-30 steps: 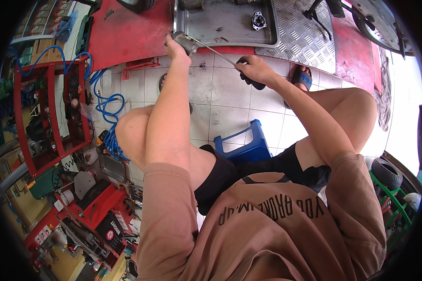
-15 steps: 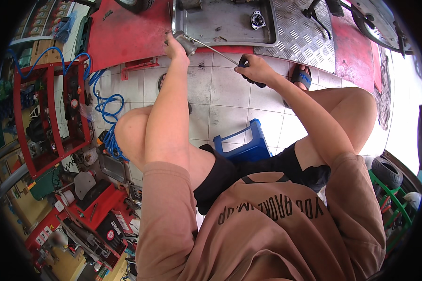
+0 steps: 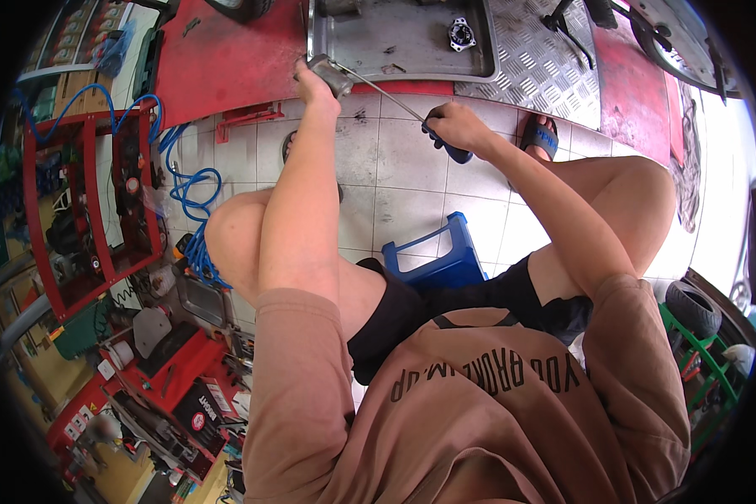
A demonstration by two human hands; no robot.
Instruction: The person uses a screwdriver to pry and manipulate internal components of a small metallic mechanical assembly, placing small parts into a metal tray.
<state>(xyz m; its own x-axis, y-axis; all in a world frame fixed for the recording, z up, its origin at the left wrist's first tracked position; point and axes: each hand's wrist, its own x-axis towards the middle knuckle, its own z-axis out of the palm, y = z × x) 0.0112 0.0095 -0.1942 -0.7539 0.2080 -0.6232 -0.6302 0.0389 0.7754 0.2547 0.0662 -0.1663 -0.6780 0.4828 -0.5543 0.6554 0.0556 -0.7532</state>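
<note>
Over the near edge of a grey metal tray (image 3: 491, 59), my left hand (image 3: 313, 86) is closed round a grey metal cylindrical part (image 3: 333, 77). My right hand (image 3: 458, 126) grips a long screwdriver (image 3: 395, 102) by its dark blue handle, which sticks out below the palm. Its thin shaft runs up and left to the metal part; the tip's exact contact cannot be made out. Inside the tray lies a small silver flanged part (image 3: 460, 34), with another metal piece (image 3: 341, 5) at the far edge.
The tray rests on a red platform (image 3: 235, 63) beside a diamond-plate panel (image 3: 533, 71). A blue stool (image 3: 441, 273) is between my legs. At left are a coiled blue hose (image 3: 195, 189), a red metal frame (image 3: 92, 197) and a red tool cabinet (image 3: 181, 378); tyres (image 3: 693, 309) sit at right.
My right hand has changed its hold on the screwdriver, and more of the dark blue handle shows below it. The metal part and my left hand have barely moved.
</note>
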